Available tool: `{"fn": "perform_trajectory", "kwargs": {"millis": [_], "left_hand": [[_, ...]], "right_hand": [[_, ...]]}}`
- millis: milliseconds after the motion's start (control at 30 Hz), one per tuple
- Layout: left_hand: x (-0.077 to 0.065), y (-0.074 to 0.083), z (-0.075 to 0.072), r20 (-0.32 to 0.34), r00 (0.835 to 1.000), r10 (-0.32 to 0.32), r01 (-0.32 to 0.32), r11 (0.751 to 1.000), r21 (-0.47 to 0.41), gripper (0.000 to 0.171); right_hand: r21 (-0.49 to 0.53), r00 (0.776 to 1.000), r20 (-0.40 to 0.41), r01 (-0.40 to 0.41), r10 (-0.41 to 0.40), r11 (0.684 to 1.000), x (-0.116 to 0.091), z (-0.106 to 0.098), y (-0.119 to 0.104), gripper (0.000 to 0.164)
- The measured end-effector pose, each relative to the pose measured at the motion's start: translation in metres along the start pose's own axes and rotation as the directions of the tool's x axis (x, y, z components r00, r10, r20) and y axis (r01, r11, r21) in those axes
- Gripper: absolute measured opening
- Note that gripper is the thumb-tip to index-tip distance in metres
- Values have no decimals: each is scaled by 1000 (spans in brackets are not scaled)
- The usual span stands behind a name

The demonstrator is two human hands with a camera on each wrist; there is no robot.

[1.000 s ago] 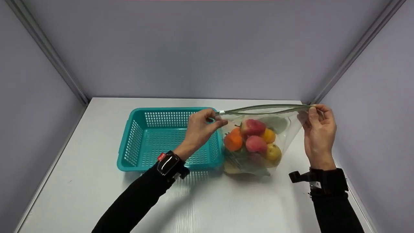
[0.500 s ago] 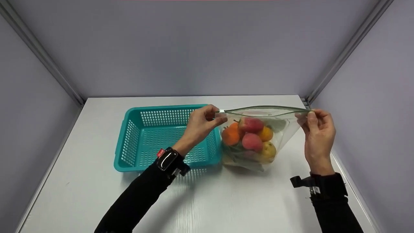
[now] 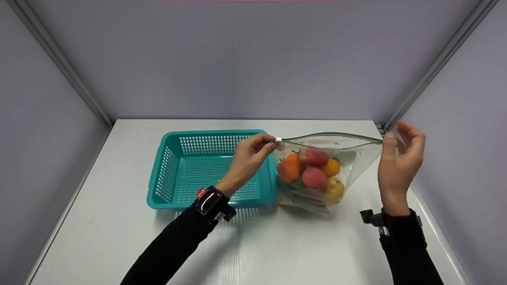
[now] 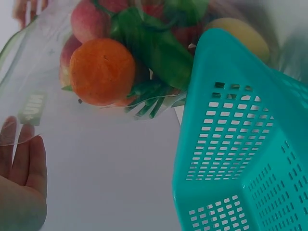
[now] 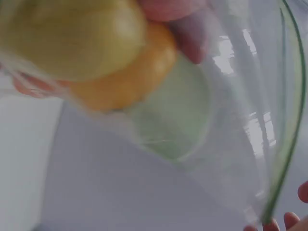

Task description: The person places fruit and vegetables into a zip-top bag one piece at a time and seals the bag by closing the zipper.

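Observation:
A see-through zip bag (image 3: 358,164) with a green-edged, gaping mouth holds several fruits and vegetables: an orange (image 4: 102,71), a red fruit (image 3: 313,157), a pinkish fruit (image 3: 315,178), a yellow-green fruit (image 3: 334,190) and a green pepper (image 4: 151,50). My left hand (image 3: 247,158) pinches the mouth's left corner beside a white slider (image 3: 279,139). In the left wrist view, some of its fingers (image 4: 36,163) lie behind the plastic. At the right corner, my right hand (image 3: 401,162) has its thumb on the zip's end; other fingers stand raised, and the exact grip is partly hidden.
A teal slotted basket (image 3: 158,170) stands left of the bag, with its right wall against or close to the plastic. The white table (image 3: 119,233) is bounded by grey panels (image 3: 245,59) at the back and both sides.
My right hand has shifted right and its fingers have moved off from behind the bag's corner. The left hand stays at the slider; the fruit has barely moved.

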State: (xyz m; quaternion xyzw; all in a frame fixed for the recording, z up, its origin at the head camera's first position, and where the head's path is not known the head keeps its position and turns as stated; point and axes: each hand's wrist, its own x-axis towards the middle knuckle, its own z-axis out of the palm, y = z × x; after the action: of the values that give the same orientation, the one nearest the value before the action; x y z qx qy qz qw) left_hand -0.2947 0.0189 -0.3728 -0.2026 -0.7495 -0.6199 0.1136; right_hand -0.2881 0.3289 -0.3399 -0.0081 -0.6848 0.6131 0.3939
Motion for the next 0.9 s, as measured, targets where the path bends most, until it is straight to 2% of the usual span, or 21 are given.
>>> {"fn": "perform_trajectory", "kwargs": {"millis": [67,133,167,233,333,433,500,567,667,767,833,900], "left_hand": [[0,1,2,2,1000,-1,1,1000,-8,16],[-1,1,4,5,1000,-3,3,1000,-19,16],[-1,1,4,2,1000,-2,2,1000,-19,16],[-1,1,4,1,1000,-3,3,1000,-17,14],[-2,2,4,-2,1000,1,-1,1000,9,13],[-3,3,4,-3,1000,7,-7,1000,27,13],[-3,3,4,-4,1000,17,-16,999,32,13],[-4,2,3,-4,1000,30,-30,999,40,14],[-5,1,3,-5,998,64,-63,997,42,15],[-5,2,2,-1,996,86,-86,996,31,16],[-5,2,2,-1,996,91,-91,995,28,16],[-5,2,2,-2,996,89,-89,995,35,16]], "right_hand": [[-55,993,-1,122,-122,991,-4,8,-11,27],[-87,966,47,258,-254,962,-11,18,-21,21],[-99,946,83,321,-314,942,-14,24,-26,17],[-117,892,172,439,-417,891,-21,36,-33,11],[-122,804,309,563,-508,817,-30,52,-39,8],[-112,715,437,645,-545,756,-38,66,-42,13],[-109,647,523,697,-555,709,-42,74,-44,16],[-107,579,592,747,-561,656,-46,81,-45,20],[-99,493,668,801,-557,590,-51,89,-45,24],[-92,442,716,827,-540,555,-54,96,-44,25],[-94,426,734,835,-529,543,-56,99,-43,25],[-101,425,740,837,-521,538,-57,100,-42,25]]}}
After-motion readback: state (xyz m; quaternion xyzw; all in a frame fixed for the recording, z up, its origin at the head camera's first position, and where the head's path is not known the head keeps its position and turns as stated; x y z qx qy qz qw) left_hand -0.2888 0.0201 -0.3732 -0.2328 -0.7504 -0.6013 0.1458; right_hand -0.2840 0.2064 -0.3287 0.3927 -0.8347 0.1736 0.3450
